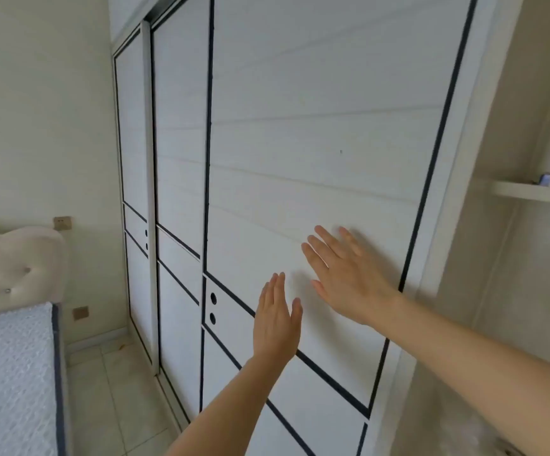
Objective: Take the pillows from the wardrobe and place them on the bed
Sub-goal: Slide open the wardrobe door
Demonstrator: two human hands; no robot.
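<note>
A white wardrobe (316,126) with dark trim lines and sliding doors fills the middle of the view; its doors are closed and no pillow is visible. My right hand (349,278) lies flat against the nearest door panel, fingers spread, holding nothing. My left hand (276,320) is raised just left of it, fingers together and straight, at or very near the same door, close to two round finger holes (213,307). The bed (10,373) with a white textured mattress and a tufted cream headboard (13,268) is at the lower left.
A narrow strip of tiled floor (112,399) runs between the bed and the wardrobe. A white wall shelf (536,192) with a small item on it juts out at the right. Wall sockets (62,222) sit behind the headboard.
</note>
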